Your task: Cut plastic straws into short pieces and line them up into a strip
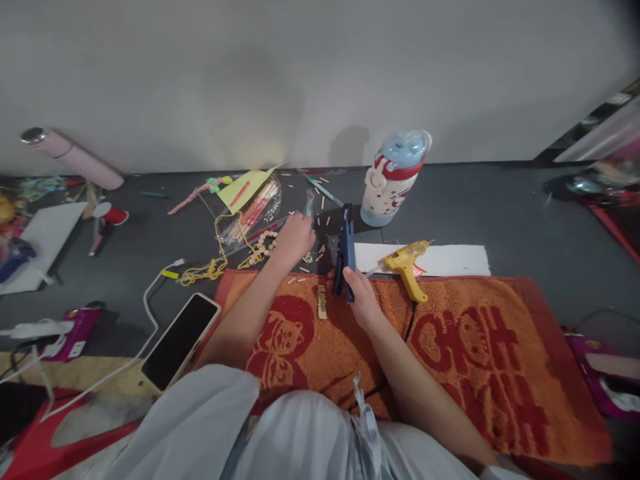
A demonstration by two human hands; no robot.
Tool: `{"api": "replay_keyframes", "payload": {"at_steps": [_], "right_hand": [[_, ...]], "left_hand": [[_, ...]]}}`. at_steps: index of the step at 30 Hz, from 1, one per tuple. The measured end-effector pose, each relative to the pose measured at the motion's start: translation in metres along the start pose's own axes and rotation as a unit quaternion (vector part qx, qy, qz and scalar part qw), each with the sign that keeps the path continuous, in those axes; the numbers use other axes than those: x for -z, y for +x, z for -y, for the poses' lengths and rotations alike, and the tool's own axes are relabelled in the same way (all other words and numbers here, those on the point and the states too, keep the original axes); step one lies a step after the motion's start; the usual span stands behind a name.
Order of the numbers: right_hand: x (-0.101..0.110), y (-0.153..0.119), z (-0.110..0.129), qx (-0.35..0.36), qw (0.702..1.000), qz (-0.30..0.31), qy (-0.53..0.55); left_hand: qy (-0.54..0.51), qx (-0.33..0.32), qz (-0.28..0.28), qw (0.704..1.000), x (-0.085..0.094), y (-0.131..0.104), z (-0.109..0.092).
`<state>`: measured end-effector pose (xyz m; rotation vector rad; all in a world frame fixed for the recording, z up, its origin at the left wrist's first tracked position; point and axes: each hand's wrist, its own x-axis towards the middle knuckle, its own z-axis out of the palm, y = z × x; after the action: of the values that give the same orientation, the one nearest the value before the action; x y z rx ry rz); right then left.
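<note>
My right hand [361, 293] is closed round the lower end of a long dark blue tool that looks like a stapler [349, 247], held upright over the towel's far edge. My left hand [297, 237] is lowered to the dark table with its fingers curled; what they grip, if anything, is hidden. A clear, greenish plastic piece [309, 203] shows just beyond its fingers. Short pale stick pieces [323, 221] lie scattered between my hands. Several more form a neat column [322, 302] on the orange towel [450, 373].
A yellow glue gun [407, 267] rests over a white strip [457, 260] at right. Behind stands a blue-lidded tumbler [395, 183]. Left are bagged sticks [255, 213], yellow cord [207, 270], a phone [181, 340], a white cable [150, 313] and a pink bottle [75, 157].
</note>
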<state>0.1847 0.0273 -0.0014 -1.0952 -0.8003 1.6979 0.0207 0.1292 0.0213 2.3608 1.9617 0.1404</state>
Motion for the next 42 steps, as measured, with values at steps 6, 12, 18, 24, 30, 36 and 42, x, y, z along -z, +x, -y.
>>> {"api": "replay_keyframes", "payload": {"at_steps": [6,12,18,24,30,36,42], "right_hand": [[-0.001,0.0,0.003,-0.008,1.0,-0.006,-0.003],[-0.002,0.0,0.004,-0.016,1.0,-0.004,0.012],[-0.001,0.001,0.002,-0.005,1.0,-0.002,-0.002],[-0.001,0.002,0.002,-0.008,1.0,0.001,-0.003],[-0.001,0.002,0.002,-0.01,1.0,0.001,-0.008],[0.0,0.002,0.002,-0.012,1.0,0.005,-0.005],[0.0,0.003,0.002,-0.018,1.0,0.0,0.0]], "left_hand": [[-0.001,-0.015,0.009,1.0,-0.001,0.022,0.002],[0.007,-0.018,0.033,0.999,-0.002,0.031,0.0],[0.012,-0.031,0.02,0.999,-0.004,0.034,0.0],[-0.001,-0.074,0.021,0.997,-0.004,0.034,-0.001],[0.01,-0.088,0.048,0.995,-0.008,0.037,0.0],[0.04,-0.118,0.039,0.991,-0.005,0.034,-0.003],[-0.09,-0.039,-0.017,0.995,0.002,0.025,0.002]]}}
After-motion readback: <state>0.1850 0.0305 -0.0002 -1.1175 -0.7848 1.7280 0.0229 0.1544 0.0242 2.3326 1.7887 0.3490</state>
